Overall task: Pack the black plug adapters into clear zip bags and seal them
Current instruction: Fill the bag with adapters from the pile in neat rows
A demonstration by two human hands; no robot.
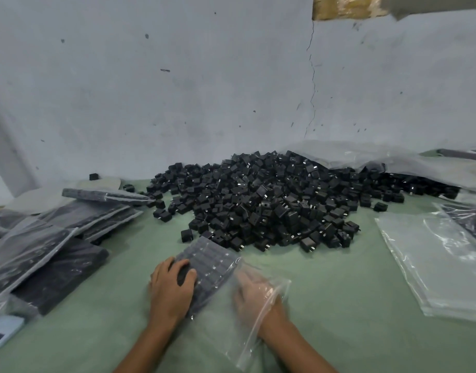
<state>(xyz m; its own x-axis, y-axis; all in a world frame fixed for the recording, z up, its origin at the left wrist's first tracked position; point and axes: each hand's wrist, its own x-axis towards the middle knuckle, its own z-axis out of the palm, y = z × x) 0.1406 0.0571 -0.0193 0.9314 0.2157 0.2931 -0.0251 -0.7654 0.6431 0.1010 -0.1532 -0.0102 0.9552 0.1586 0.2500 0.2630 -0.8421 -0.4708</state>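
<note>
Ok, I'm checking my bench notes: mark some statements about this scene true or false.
1. The pile of loose adapters lies beyond the bag being filled. True.
2. The empty bags are stacked on the left. False: they lie on the right; filled bags are on the left.
3. The right hand shows through clear plastic. True.
4. The bag being filled is full. False: only its far end holds adapters.

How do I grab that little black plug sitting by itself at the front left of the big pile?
Pinch the plug by two opposite flat sides, coming from above. It is a small block apart from the pile, with bare table left of it, so there should be room without bumping others.
</note>
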